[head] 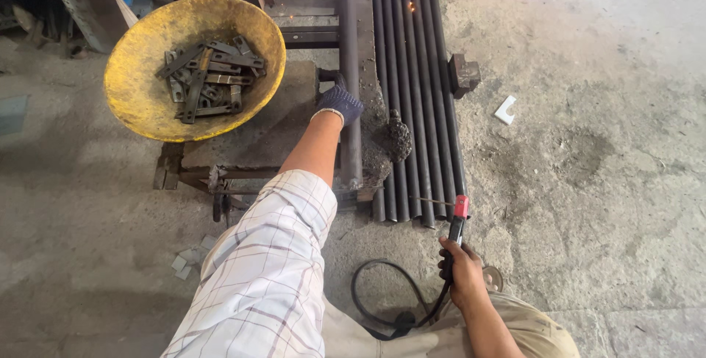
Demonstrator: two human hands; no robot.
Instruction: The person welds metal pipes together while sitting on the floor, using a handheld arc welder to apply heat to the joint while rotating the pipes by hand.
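Observation:
My left hand (338,103), in a dark blue knit glove, rests on a long dark steel bar (349,56) that lies on a low metal frame. My right hand (460,270), bare, grips a welding electrode holder (457,220) with a red tip and a thin rod pointing left at the near ends of several dark steel pipes (415,93) laid side by side on the floor. A black cable (382,292) loops from the holder down by my knee. A small spark glows at the far end of the pipes.
A yellow pan (147,100) holding several flat metal pieces sits on the frame at the left. A dark lump of slag (397,137) lies on the pipes. A metal block (465,75) and a white scrap (505,110) lie on the concrete floor to the right.

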